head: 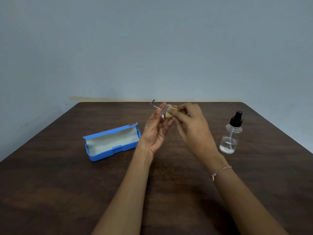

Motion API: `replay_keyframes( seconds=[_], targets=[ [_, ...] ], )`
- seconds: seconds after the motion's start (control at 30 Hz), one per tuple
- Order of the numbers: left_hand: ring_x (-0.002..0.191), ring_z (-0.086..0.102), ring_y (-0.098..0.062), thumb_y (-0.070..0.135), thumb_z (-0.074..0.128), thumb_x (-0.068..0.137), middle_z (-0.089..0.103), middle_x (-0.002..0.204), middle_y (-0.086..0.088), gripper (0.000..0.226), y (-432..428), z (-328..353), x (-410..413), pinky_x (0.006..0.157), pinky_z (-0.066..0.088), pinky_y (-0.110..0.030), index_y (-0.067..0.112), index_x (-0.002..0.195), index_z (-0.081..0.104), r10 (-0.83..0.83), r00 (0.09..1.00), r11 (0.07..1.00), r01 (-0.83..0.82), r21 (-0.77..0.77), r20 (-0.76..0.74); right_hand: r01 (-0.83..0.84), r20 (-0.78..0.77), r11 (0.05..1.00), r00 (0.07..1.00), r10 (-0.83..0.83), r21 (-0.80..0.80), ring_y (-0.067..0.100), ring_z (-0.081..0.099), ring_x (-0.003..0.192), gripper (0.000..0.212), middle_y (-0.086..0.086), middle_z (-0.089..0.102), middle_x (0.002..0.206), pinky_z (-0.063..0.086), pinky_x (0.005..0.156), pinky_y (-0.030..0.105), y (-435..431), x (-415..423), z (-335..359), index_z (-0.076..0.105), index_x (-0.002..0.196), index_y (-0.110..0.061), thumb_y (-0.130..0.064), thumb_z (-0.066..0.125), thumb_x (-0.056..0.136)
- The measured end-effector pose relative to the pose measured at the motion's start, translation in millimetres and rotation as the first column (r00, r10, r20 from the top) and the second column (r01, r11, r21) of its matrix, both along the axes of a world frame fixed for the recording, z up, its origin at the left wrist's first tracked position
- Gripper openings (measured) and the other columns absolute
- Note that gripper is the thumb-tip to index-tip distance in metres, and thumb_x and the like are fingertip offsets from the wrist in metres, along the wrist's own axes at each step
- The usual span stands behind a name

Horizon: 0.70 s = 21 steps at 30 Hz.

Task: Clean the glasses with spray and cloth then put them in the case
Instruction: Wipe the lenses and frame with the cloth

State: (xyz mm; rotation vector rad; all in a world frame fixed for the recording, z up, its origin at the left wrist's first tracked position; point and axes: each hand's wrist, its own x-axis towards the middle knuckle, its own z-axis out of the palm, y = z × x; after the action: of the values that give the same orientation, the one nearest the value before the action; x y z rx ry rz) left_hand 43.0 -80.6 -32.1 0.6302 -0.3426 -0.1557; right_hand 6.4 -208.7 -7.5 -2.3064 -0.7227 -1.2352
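My left hand [155, 131] holds the thin-framed glasses [164, 113] above the table, fingers curled round one round lens, a temple arm sticking up to the left. My right hand [191, 122] pinches a small beige cloth [170, 113] and presses it against that lens. The rest of the glasses is hidden behind my fingers. The blue case [111, 143] lies open on the table to the left, its pale lining showing. A clear spray bottle [231, 134] with a black nozzle stands to the right.
The dark brown wooden table [67, 192] runs up to a grey-blue wall [152, 48] at the back. A braided thread bracelet [220, 171] is on my right wrist.
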Motion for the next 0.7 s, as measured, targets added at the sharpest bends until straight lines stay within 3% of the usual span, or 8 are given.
replay_keyframes(
  seconds=[0.13,0.27,0.4,0.7],
  targets=[
    [0.074,0.072,-0.016,0.032,0.093,0.043,0.073,0.095,-0.011,0.056,-0.4,0.0,-0.3,0.053,0.056,-0.019,0.015,0.094,0.076,0.009,1.0,1.0,-0.01,0.007,0.01,0.003,-0.01,1.0,1.0,-0.003,-0.023,0.019,0.047,0.091,0.025,0.008,0.056,0.097,0.039,0.071,0.02,-4.2,1.2,1.3,0.068,0.108,-0.01,-0.004,0.064,0.084],
    [0.074,0.072,-0.014,0.043,0.091,0.042,0.073,0.099,-0.005,0.064,-2.0,1.0,-3.1,0.046,0.054,-0.018,0.024,0.1,0.072,0.025,1.0,0.996,-0.027,0.088,0.018,0.048,-0.017,0.998,0.999,-0.047,0.03,0.02,0.048,0.089,0.024,0.007,0.056,0.094,0.04,0.067,0.021,-7.7,3.3,1.5,0.068,0.109,-0.009,-0.005,0.063,0.086],
    [0.077,0.072,-0.014,0.05,0.089,0.041,0.073,0.103,-0.002,0.071,-1.6,2.7,-4.0,0.054,0.057,-0.023,0.03,0.106,0.068,0.027,0.999,0.986,-0.034,0.166,0.042,0.051,-0.019,0.998,0.999,-0.05,0.041,0.018,0.046,0.091,0.025,0.006,0.055,0.095,0.041,0.067,0.021,-7.2,3.2,1.2,0.068,0.11,-0.01,-0.004,0.063,0.086],
    [0.093,0.069,-0.014,0.046,0.081,0.059,0.069,0.112,-0.003,0.058,2.0,3.2,-4.1,0.065,0.058,-0.029,0.027,0.112,0.067,-0.032,0.994,0.97,0.006,0.242,0.104,0.055,-0.025,0.997,0.998,-0.054,0.048,0.02,0.048,0.092,0.027,0.006,0.056,0.097,0.046,0.063,0.027,-9.6,1.8,4.4,0.067,0.11,-0.011,-0.003,0.063,0.085]
  ],
)
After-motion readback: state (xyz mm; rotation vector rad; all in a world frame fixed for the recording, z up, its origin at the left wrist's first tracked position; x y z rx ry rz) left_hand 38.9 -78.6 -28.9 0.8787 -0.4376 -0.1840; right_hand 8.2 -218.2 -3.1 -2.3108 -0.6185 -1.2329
